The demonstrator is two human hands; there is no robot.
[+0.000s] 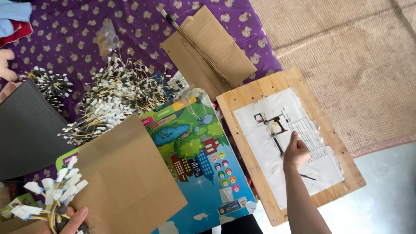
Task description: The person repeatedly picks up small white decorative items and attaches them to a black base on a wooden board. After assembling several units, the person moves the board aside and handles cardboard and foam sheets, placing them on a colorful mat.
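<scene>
My right hand (296, 151) reaches over a wooden board (242, 130) covered by a white paper sheet (268, 143) with a printed diagram and table. Its fingers pinch a thin black wire (277, 143) lying along the diagram. My left hand (71, 221), at the bottom left corner, grips a bundle of yellow and black wires (56, 193) with white connector ends. A brown cardboard piece (125, 182) lies just right of that bundle.
A large heap of similar wires (112, 95) lies on the purple patterned cloth (65, 34). A colourful picture board (203, 151), a folded cardboard piece (212, 47), a dark grey sheet (26, 130) and a woven mat (346, 52) surround the work area.
</scene>
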